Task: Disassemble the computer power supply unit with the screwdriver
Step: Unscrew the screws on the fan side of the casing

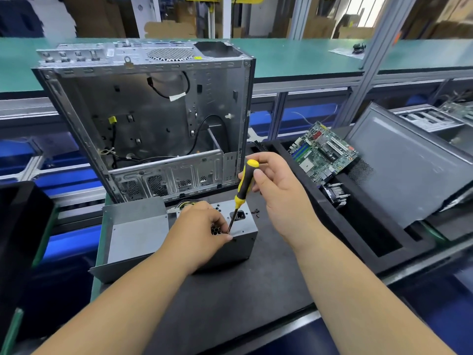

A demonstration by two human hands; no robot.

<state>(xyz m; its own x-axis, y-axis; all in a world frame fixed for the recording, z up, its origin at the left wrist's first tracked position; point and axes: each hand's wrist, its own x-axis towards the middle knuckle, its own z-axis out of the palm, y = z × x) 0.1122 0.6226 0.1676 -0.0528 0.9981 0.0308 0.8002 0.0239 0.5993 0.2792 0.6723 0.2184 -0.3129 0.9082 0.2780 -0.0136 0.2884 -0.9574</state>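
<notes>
The grey metal power supply unit (138, 234) lies on the black mat in front of me, its vented end with the power socket facing up and right. My right hand (276, 183) grips the yellow-and-black screwdriver (244, 185) by its handle, held nearly upright. Its tip meets the unit's near upper edge. My left hand (202, 231) rests on top of the unit, and its fingertips pinch the screwdriver shaft close to the tip. A bundle of coloured wires (185, 204) sticks out behind my left hand.
An emptied computer case (143, 119) stands open just behind the unit. Loose screws (256, 212) lie on the black mat (230, 303) to the unit's right. A black foam tray (371, 242) on the right holds a motherboard (323, 152), a heatsink (336, 194) and a grey side panel (409, 170).
</notes>
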